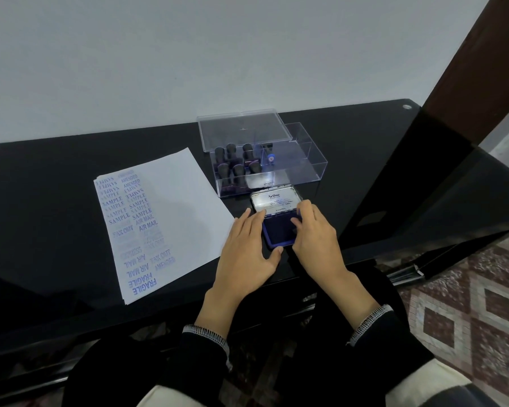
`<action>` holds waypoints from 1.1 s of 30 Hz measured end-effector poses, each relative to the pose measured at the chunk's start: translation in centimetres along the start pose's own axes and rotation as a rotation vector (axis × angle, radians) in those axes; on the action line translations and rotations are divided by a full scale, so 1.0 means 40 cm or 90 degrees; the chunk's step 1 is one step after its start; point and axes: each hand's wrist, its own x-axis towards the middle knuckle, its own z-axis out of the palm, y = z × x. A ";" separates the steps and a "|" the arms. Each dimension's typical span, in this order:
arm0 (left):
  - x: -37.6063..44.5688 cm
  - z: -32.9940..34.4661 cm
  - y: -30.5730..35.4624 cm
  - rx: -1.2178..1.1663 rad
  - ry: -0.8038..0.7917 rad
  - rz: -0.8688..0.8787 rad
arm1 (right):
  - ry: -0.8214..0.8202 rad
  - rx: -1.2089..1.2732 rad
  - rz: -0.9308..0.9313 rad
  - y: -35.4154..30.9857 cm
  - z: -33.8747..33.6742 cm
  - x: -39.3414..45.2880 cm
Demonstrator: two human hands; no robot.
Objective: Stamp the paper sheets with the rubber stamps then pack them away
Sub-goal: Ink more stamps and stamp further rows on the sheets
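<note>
Both hands flank the open ink pad (279,227) on the black table (71,160): the left hand (247,248) lies flat with fingers spread, the right hand (315,230) touches its lid. The stamped paper sheets (171,207) lie at nine o'clock from the pad, the clear box (276,168) of rubber stamps (235,165) at twelve.

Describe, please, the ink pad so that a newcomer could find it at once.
Start at the clear box of stamps at the back of the black table, right of the paper. The ink pad lies just in front of that box, between the left hand and right hand. Unlike everything nearby, it is a flat blue tray with a raised silver lid marked Artline.
</note>
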 end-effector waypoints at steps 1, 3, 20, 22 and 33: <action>0.000 0.000 0.000 0.000 0.000 0.000 | 0.004 0.022 0.018 0.001 0.000 0.001; 0.001 0.000 0.000 -0.006 0.001 -0.001 | 0.009 0.068 0.056 0.003 -0.001 0.003; -0.019 -0.096 -0.015 -0.173 0.125 -0.042 | 0.063 0.087 0.043 -0.001 0.015 -0.011; -0.041 -0.148 -0.056 -0.145 0.189 -0.065 | 0.068 0.086 0.052 -0.005 0.016 -0.010; -0.192 -0.301 -0.342 0.033 0.158 -0.246 | 0.075 0.060 0.066 -0.022 0.019 -0.019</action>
